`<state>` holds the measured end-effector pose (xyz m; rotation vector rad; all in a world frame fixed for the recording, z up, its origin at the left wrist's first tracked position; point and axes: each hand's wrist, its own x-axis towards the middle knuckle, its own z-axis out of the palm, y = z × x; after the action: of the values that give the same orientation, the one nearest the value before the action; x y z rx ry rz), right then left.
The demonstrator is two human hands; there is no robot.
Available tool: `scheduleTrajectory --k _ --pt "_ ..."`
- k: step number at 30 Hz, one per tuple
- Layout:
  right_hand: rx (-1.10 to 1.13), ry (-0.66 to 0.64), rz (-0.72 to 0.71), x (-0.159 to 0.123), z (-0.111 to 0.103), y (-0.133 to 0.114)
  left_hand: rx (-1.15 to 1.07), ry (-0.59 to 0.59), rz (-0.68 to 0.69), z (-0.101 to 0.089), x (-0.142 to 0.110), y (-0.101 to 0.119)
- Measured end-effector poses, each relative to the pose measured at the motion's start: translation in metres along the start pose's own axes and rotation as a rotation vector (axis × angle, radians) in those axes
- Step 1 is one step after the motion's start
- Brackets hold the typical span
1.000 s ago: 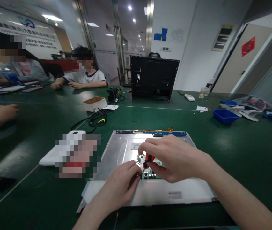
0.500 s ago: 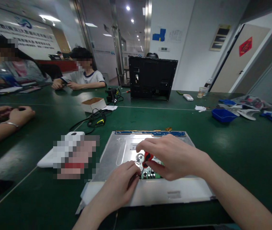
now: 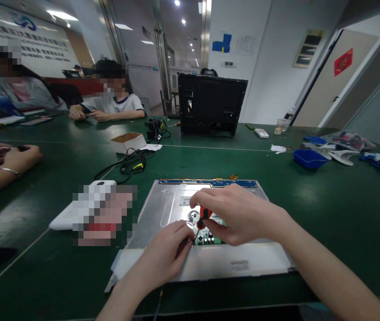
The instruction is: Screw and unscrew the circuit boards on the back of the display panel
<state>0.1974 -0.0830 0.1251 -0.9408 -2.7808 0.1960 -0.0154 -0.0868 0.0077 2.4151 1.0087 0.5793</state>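
Note:
A silver metal display panel [image 3: 173,209] lies flat on the green table in front of me, with a thin blue circuit strip [image 3: 206,182] along its far edge. My right hand [image 3: 239,214] is closed around a small red-handled screwdriver [image 3: 203,213], whose tip points down at a small green circuit board [image 3: 206,238] on the panel. My left hand [image 3: 165,256] rests on the panel just left of the tip, fingers pinched together beside the shaft. What the left fingers hold is hidden.
A white device [image 3: 76,214] lies left of the panel. Black cables [image 3: 131,165], a small cardboard box [image 3: 128,142] and a black monitor shell [image 3: 211,104] stand further back. A blue tray [image 3: 308,158] and bags sit at right. Other people's hands [image 3: 7,158] rest at left.
My hands stay on the screwdriver over the board, the handle turning slightly. The view has tilted a little. The person at left has drawn both hands together on the table.

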Motion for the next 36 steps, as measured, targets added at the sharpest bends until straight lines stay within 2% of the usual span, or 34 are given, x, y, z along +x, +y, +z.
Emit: scheduleTrajectory --k 12,26,31,36 --pt "-0.045 -0.012 0.046 0.0036 0.0039 0.0048 -0.024 -0.039 -0.027 0.0016 -0.0018 -0.0027" --pt "-0.009 -0.003 0.034 0.0038 0.0046 0.0029 -0.013 -0.020 -0.011 0.0001 -0.0012 -0.0015" --pt "-0.057 0.008 0.054 0.0047 0.0039 0.0015 -0.012 -0.031 -0.016 0.0011 -0.0026 -0.0033" --pt "-0.100 0.053 -0.003 0.0071 0.0067 0.0010 -0.008 -0.011 -0.008 0.0021 -0.0023 -0.0036"
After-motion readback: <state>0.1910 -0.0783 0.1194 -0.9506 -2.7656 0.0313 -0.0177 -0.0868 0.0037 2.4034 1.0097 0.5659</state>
